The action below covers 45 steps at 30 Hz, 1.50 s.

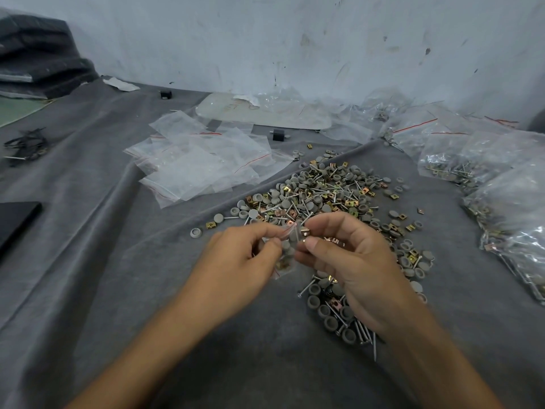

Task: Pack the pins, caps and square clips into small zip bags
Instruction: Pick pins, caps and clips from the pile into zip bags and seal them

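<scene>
Writing first: the only marks I can spot are some faint reddish scribbles on the pale panel lying flat by the wall, and they're too washed out to read. The bags just have thin red lines along their zip edges, nothing printed that I can make out.

My left grip is curled around the small zip bag, holding it up just over the grey cloth that covers the bench. A few grey caps and something yellowish show through the plastic, but my fingers cover most of it, so I can't count what's inside. My right grip is pinching a coppery square clip between thumb and forefinger, right up against the bag. Whether the clip is inside the opening or just touching it, I honestly can't tell.

The loose pile of pins, caps and clips is spread just beyond my hands and runs down under my right wrist, which hides part of it. Empty zip bags are fanned out to the left of the pile. Filled bags are heaped on the right, partly cut off by the frame edge. A dark flat thing at the left edge is also cropped, and I can't say what it is. Same for the dark stack in the far left corner.
</scene>
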Available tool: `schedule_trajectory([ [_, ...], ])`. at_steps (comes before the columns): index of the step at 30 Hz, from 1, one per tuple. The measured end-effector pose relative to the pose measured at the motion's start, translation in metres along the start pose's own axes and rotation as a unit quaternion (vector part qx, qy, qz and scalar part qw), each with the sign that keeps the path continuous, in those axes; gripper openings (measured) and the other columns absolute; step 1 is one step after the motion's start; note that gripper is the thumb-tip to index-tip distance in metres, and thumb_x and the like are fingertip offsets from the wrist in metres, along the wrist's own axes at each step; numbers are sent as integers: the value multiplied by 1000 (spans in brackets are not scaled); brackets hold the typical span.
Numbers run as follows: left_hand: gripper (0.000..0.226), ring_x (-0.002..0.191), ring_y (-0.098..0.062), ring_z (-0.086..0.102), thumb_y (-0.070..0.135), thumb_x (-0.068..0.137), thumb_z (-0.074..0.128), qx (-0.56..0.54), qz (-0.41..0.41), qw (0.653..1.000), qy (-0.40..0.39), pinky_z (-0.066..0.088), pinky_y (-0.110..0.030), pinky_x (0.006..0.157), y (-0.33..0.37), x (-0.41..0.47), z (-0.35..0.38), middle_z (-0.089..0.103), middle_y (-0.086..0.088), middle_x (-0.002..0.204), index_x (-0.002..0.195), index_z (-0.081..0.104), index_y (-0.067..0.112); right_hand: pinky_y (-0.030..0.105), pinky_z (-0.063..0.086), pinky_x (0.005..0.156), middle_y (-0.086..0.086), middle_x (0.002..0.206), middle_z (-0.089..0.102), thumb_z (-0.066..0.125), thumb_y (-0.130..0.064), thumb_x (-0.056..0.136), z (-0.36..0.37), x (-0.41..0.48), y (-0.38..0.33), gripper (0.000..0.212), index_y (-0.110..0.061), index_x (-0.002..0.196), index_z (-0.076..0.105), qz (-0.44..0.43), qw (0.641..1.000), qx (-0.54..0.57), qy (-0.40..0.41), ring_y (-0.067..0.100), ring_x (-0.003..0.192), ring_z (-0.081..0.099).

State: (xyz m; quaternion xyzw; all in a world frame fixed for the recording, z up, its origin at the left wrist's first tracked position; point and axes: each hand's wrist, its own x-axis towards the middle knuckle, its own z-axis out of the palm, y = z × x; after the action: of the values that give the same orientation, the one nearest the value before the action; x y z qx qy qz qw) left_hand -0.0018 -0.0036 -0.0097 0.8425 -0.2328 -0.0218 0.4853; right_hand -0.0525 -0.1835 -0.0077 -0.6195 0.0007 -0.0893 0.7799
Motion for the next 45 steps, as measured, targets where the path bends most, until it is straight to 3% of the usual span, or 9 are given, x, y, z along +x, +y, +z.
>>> schedule_trajectory([
  [4,27,56,-12,62,41,93,50,-4,3,1000,1,53,-37,56,-1,1,0,68,6,62,98,64,64,33,60,80,9,96,72,63,9,91,-2,0,-1,28,-14,91,76,0,1000,0,1,27,91,73],
  [9,28,52,0,59,25,102,56,-6,0,1000,8,45,-17,50,-2,0,-2,68,6,61,90,70,47,31,60,79,11,97,73,57,9,94,-4,1,-2,31,-15,92,78,-1,1000,2,2,27,93,74],
  [14,24,49,-1,56,26,101,57,-3,-4,1000,10,47,-28,51,-2,1,-3,68,3,61,95,72,44,31,60,79,12,97,72,57,7,94,-5,1,-2,27,-12,94,77,3,1000,6,4,27,93,73],
  [19,23,49,-5,54,43,92,52,-17,-14,1000,22,50,-41,54,-3,1,-5,69,0,63,104,69,51,30,60,78,12,98,73,57,6,94,-6,1,-3,26,-11,96,77,7,1000,16,5,27,93,73],
  [31,21,48,0,55,27,101,57,4,-1,1000,15,49,-33,52,-2,1,-4,68,5,61,101,74,39,33,58,86,14,109,74,54,4,97,-8,0,0,31,-15,105,78,-6,999,-29,-39,28,104,71],
  [34,21,50,0,56,33,98,55,-5,-4,1000,17,48,-31,53,-2,1,-4,68,5,61,101,74,41,30,59,81,15,108,74,53,5,97,-12,1,-3,32,-14,105,77,-14,999,-22,-43,27,99,72],
  [37,22,51,-3,56,37,95,54,-25,-11,999,20,51,-38,56,-3,1,-4,69,2,63,101,71,49,27,58,72,11,103,75,54,5,96,-25,5,-11,33,-16,102,78,-21,999,-39,-6,21,89,71],
  [41,28,50,-2,55,42,92,51,-22,-7,1000,15,51,-39,54,-3,1,-5,68,3,63,98,64,66,22,54,65,-3,96,76,63,-9,96,-46,8,-16,26,-31,98,77,-44,972,-221,59,8,82,68],
  [45,27,50,1,57,46,90,50,-20,-5,1000,18,49,-34,55,-3,1,-5,68,4,62,103,62,66,15,47,62,-21,87,69,70,-26,92,-60,9,-13,12,-37,92,72,-59,869,-491,20,1,79,65],
])
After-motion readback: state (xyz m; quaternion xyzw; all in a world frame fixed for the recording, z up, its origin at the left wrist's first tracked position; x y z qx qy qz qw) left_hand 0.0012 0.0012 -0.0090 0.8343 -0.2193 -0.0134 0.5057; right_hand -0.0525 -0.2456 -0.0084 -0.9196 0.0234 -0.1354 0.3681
